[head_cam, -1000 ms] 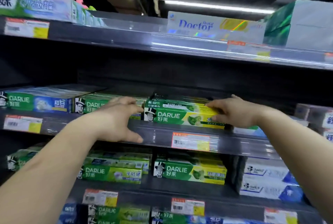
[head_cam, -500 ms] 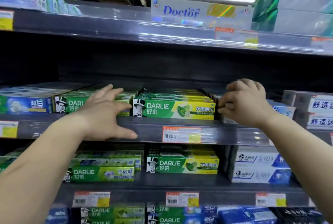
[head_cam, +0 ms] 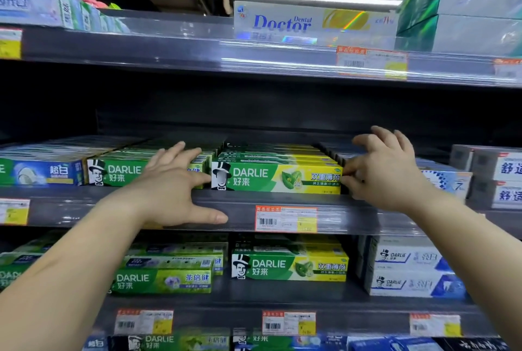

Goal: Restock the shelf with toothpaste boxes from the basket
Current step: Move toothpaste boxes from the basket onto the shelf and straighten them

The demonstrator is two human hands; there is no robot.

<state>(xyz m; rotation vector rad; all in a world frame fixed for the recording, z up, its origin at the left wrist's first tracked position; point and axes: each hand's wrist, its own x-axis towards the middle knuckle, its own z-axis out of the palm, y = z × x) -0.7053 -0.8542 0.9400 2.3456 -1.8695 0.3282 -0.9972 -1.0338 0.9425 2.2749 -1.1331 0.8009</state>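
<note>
A row of green-and-yellow Darlie toothpaste boxes (head_cam: pixel 278 178) lies flat on the middle shelf (head_cam: pixel 240 211), its front box flush with the shelf lip. My left hand (head_cam: pixel 175 189) rests just left of that row with fingers straight over the neighbouring green Darlie boxes (head_cam: pixel 121 174) and its thumb along the shelf edge. My right hand (head_cam: pixel 384 172) is at the row's right end, fingers spread, with fingertips touching the end of the front box. Neither hand holds a box. The basket is out of view.
White-and-blue boxes (head_cam: pixel 446 181) sit behind my right hand, and grey boxes (head_cam: pixel 497 175) stand at far right. A "Doctor" box (head_cam: pixel 310 23) lies on the top shelf. More Darlie boxes (head_cam: pixel 291 267) fill the shelf below. Price tags (head_cam: pixel 286 219) line the shelf edges.
My right hand has uncurled from a loose fist and spread its fingers at the right end of the box row. The left hand has barely moved.
</note>
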